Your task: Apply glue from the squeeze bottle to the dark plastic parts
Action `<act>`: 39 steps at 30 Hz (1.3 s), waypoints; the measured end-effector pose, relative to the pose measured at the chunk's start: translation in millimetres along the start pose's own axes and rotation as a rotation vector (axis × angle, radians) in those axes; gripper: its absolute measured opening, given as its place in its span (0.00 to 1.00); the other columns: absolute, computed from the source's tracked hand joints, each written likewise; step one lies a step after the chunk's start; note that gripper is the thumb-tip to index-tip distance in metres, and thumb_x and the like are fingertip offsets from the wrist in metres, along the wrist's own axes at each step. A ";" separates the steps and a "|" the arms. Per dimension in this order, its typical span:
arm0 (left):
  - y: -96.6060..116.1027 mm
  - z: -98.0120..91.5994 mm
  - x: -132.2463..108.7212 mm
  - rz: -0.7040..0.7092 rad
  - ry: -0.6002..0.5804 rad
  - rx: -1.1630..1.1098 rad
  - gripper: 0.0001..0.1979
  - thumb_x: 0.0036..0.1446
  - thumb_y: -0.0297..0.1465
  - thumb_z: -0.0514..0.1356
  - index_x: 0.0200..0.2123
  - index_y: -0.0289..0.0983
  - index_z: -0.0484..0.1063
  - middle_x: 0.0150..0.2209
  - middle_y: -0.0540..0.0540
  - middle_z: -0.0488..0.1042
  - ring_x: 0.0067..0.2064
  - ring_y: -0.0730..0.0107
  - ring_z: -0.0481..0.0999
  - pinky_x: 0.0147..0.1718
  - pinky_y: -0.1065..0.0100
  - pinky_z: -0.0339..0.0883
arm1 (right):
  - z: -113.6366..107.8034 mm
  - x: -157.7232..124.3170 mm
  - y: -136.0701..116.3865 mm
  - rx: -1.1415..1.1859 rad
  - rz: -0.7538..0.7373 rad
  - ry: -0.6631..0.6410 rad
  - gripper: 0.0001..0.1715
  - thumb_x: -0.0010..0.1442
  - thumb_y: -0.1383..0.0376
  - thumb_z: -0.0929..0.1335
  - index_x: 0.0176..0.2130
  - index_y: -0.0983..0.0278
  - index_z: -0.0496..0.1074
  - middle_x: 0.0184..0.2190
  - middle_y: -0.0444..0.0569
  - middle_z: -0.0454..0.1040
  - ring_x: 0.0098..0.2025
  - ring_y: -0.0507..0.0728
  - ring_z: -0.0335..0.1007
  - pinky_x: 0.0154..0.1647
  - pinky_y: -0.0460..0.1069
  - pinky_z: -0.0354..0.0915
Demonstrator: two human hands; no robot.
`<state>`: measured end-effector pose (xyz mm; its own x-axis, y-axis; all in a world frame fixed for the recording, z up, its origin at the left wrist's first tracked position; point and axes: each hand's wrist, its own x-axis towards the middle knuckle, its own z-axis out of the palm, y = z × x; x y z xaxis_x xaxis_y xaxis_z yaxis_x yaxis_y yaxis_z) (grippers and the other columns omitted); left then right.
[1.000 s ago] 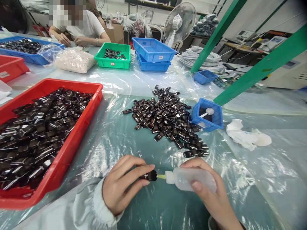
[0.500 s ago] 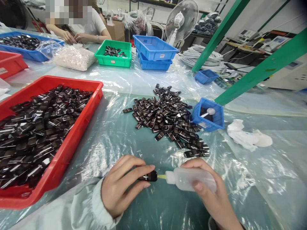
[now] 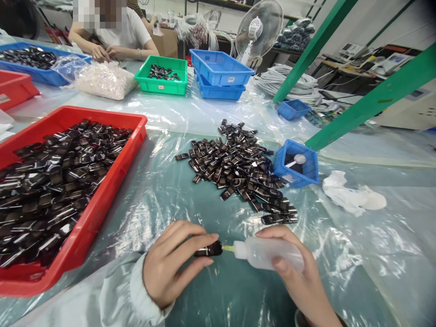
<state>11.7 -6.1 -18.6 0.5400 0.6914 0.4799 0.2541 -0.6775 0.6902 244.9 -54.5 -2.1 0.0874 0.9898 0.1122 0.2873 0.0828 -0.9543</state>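
Lower centre, the left hand (image 3: 166, 263) is pinching one black piece (image 3: 214, 248), the right hand (image 3: 303, 277) gripping one bottle (image 3: 260, 252)!

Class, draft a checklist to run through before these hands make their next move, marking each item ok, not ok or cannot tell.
1. Glossy black part gripped by the left hand: ok, between thumb and fingers.
2. Squeeze bottle held in the right hand: ok, lying sideways.
3. Yellowish tip lined up with the part's end: ok.
4. Fluid leaving the tip: cannot tell.
5. White spoon inside the small blue bin: ok.
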 end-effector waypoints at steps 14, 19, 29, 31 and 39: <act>-51.0 -26.1 7.4 -0.221 0.243 0.211 0.12 0.62 0.31 0.53 0.48 0.36 0.69 0.42 0.41 0.74 0.43 0.64 0.75 0.42 0.64 0.70 | 5.1 12.5 13.2 -0.123 0.075 0.008 0.17 0.57 0.56 0.69 0.46 0.59 0.72 0.47 0.52 0.76 0.47 0.61 0.73 0.44 0.52 0.70; -46.6 -18.3 9.0 -0.214 0.263 0.169 0.12 0.62 0.30 0.53 0.46 0.36 0.71 0.41 0.42 0.74 0.42 0.65 0.75 0.43 0.65 0.70 | 20.8 35.8 17.4 -0.157 0.008 -0.010 0.14 0.60 0.60 0.68 0.46 0.60 0.66 0.48 0.52 0.75 0.50 0.60 0.71 0.52 0.56 0.65; -41.9 -11.9 5.8 -0.165 0.255 0.131 0.12 0.62 0.30 0.52 0.47 0.38 0.69 0.42 0.42 0.74 0.44 0.63 0.74 0.43 0.63 0.68 | 54.2 8.8 9.9 -0.549 -0.383 -0.002 0.08 0.63 0.69 0.64 0.43 0.61 0.68 0.35 0.49 0.72 0.37 0.59 0.71 0.37 0.51 0.67; -40.7 -9.8 4.8 -0.150 0.248 0.131 0.12 0.62 0.29 0.52 0.47 0.39 0.69 0.42 0.42 0.74 0.44 0.63 0.73 0.44 0.62 0.67 | 69.1 14.2 9.6 -0.524 -0.323 -0.109 0.10 0.63 0.68 0.63 0.44 0.61 0.70 0.35 0.51 0.73 0.37 0.60 0.71 0.34 0.52 0.67; -38.1 -4.9 3.3 -0.097 0.265 0.128 0.12 0.63 0.28 0.51 0.48 0.39 0.68 0.43 0.43 0.72 0.45 0.64 0.72 0.44 0.64 0.65 | 84.7 39.5 -0.2 -0.228 -0.118 -0.139 0.08 0.61 0.65 0.64 0.31 0.62 0.71 0.30 0.49 0.70 0.32 0.58 0.68 0.31 0.51 0.65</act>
<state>-0.2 23.2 -40.7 0.2841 0.7846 0.5511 0.4028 -0.6193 0.6739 167.6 -5.6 -20.9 -0.0863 0.9826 0.1644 0.4965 0.1855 -0.8480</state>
